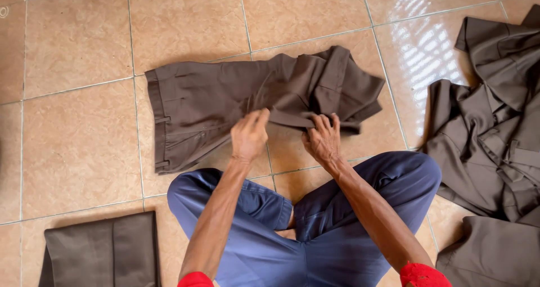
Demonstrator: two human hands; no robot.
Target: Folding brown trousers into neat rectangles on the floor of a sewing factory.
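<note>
- At the near edge of the brown trousers point(236, 104), the left hand point(249, 135) has its fingers point(260, 118) pinched on a fold of the cloth; the right hand point(323, 139) presses clenched fingers point(322, 122) on the same fold just beside it.
- The trousers lie flat on the tiled floor point(79, 146), waistband to the left, legs doubled back at the right.
- The person's crossed legs in blue trousers point(315, 231) sit just below.
- A folded brown piece point(101, 253) lies near left; a heap of brown garments point(489, 146) fills the right edge.
- Open tiles stretch above and left of the trousers.
</note>
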